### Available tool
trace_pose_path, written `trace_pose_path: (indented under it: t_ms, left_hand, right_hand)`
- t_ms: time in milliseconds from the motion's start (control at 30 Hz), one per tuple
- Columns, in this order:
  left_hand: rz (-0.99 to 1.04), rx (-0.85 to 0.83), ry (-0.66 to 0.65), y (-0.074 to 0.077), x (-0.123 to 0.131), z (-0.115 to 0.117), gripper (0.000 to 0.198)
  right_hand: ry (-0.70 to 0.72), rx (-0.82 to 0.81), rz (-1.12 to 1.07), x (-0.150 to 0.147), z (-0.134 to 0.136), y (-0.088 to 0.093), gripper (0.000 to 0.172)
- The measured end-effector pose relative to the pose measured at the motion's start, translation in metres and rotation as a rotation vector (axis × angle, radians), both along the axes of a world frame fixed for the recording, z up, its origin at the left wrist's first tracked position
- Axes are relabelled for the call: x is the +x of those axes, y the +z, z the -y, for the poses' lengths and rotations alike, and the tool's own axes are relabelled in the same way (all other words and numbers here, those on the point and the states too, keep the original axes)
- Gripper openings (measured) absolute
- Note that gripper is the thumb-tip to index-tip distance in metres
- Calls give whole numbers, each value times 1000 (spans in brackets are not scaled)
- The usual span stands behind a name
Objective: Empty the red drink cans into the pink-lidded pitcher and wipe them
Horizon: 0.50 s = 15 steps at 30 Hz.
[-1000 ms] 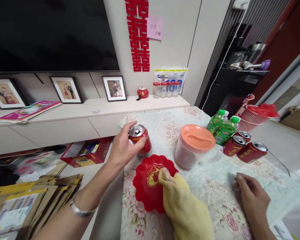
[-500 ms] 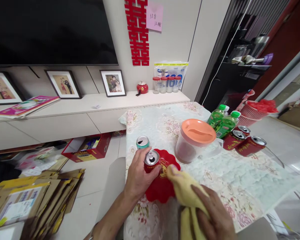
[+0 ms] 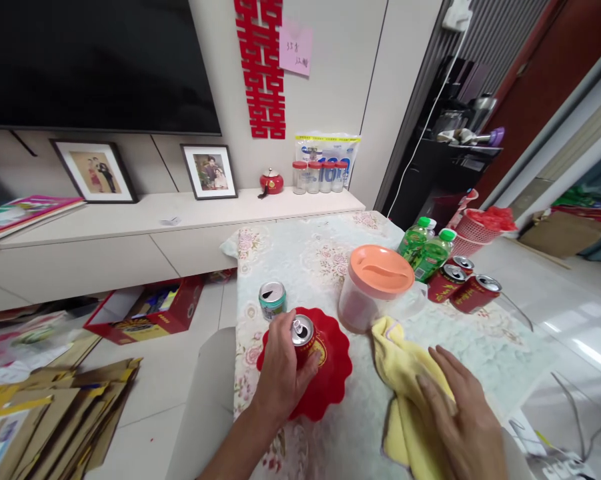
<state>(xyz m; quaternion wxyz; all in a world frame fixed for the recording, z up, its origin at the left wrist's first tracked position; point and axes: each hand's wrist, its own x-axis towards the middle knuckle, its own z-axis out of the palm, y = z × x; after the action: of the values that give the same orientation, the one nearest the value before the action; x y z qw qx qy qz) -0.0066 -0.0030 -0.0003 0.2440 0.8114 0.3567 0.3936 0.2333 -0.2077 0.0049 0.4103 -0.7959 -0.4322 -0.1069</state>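
My left hand point(image 3: 283, 380) is wrapped round a red drink can point(image 3: 303, 333), whose opened silver top faces up. The can is at the left part of a red scallop-edged plate point(image 3: 333, 373); my fingers hide its base. Just beyond stands a teal can point(image 3: 273, 301) with an opened top. On the right, my right hand point(image 3: 463, 413) lies over a crumpled yellow cloth point(image 3: 405, 387), fingers stretched out and not closed round it. The cloth rests on the flowered tablecloth point(image 3: 360, 427). Behind the plate is a clear tub with an orange lid point(image 3: 381, 269).
Green-capped bottles point(image 3: 433, 253) and several red cans point(image 3: 475, 293) stand at the table's right, near a pink basket point(image 3: 475, 230). A white cabinet point(image 3: 150, 227) bears photo frames and lidded jars point(image 3: 313, 179). Flattened cardboard point(image 3: 90, 413) and a red box point(image 3: 175, 310) lie on the floor at left.
My right hand has moved away from the plate to the right and set the yellow cloth down on the table, its fingers loosening. My left hand still holds the red can. The view has shifted right.
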Motion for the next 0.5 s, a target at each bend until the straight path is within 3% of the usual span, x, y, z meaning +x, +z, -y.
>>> trace_pose_path:
  t_ms: [167,367,500]
  left_hand:
    - [3,38,0,-9,4,3,63]
    - [42,-31,-3,-7,1,-3,61]
    - [67,-103,-11,-7,-5,-8,61]
  right_hand:
    - [-5,273,-527,20,-41,31,71]
    - [165,455,-661,51,-96,20,70]
    - [269,547,-746,62,-119,9,53]
